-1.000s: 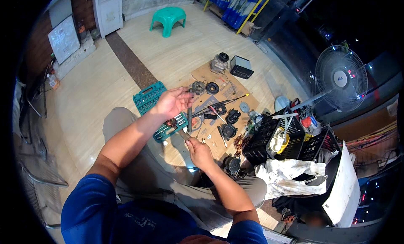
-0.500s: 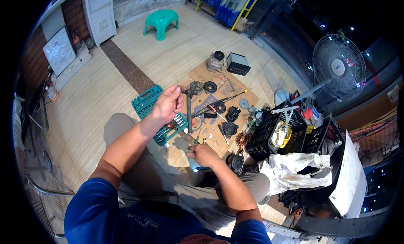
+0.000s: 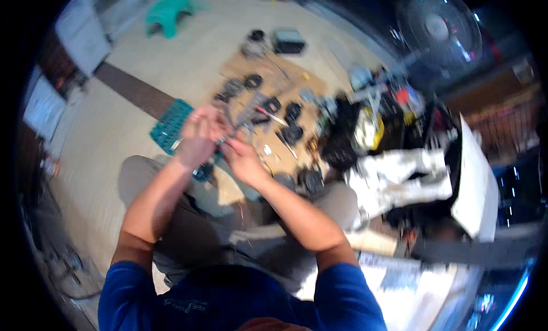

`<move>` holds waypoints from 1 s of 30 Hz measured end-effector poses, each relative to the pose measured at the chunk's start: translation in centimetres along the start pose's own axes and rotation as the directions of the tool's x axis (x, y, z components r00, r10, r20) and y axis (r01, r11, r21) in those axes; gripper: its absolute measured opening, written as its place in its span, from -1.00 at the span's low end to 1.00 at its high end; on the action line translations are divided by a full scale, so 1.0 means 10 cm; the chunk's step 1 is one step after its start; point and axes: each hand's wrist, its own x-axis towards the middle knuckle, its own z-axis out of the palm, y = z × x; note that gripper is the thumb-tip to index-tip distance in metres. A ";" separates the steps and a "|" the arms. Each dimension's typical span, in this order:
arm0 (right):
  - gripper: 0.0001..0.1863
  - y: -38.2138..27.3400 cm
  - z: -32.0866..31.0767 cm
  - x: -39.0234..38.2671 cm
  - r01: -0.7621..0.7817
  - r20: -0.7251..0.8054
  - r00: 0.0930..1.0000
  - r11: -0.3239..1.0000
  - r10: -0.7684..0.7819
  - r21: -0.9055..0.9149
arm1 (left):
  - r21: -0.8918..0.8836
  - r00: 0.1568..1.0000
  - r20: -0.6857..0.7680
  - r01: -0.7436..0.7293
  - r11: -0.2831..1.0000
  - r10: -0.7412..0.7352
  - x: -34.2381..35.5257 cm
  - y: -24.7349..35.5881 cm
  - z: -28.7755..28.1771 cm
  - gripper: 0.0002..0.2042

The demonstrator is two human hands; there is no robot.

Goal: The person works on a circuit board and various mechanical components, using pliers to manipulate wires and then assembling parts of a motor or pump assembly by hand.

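Observation:
Both my hands meet in front of my knees, and motion smears the picture. My left hand (image 3: pixel 201 134) has its fingers bent. Against it, my right hand (image 3: pixel 244 161) is closed in a pinch. Something small and greyish seems to sit between the fingertips, too blurred to name. Under and beside my left hand lies a teal tool case (image 3: pixel 170 126), partly covered by the hand and forearm. Beyond my hands a cardboard sheet (image 3: pixel 238 66) carries several dark round parts (image 3: pixel 253 81) and a red-and-white screwdriver-like tool (image 3: pixel 272 115).
At the cardboard's far edge stand a metal motor-like unit (image 3: pixel 254 45) and a box-shaped car stereo (image 3: pixel 289 42). Black crates (image 3: pixel 341 145), a stained white cloth (image 3: pixel 399 179) and a standing fan (image 3: pixel 437 27) are on the right. A green stool (image 3: pixel 166 17) stands far left.
My right hand has risen up and left from near my lap to join my left hand. My left hand has come lower and left in the picture. The whole view has shifted.

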 end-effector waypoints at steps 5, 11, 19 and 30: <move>-0.86 0.00 0.04 -0.06 0.044 -0.008 0.999 0.981 -0.047 -0.189 | -0.087 0.980 -0.147 0.122 0.989 -0.134 -0.03 0.06 -0.06 -0.76; -0.85 0.04 0.00 -0.11 0.081 0.049 0.996 0.973 -0.072 -0.217 | -0.084 0.980 -0.036 0.193 0.978 -0.197 -0.02 0.09 -0.07 -0.77; -0.84 0.09 -0.10 -0.09 0.006 -0.019 1.000 0.995 -0.008 -0.100 | -0.214 0.953 -0.252 0.113 0.970 -0.166 0.03 0.01 0.13 -0.79; -0.81 0.05 -0.08 -0.09 0.206 0.170 0.973 0.912 -0.153 -0.355 | -0.093 0.980 -0.124 0.144 0.985 -0.155 0.07 0.09 -0.12 -0.80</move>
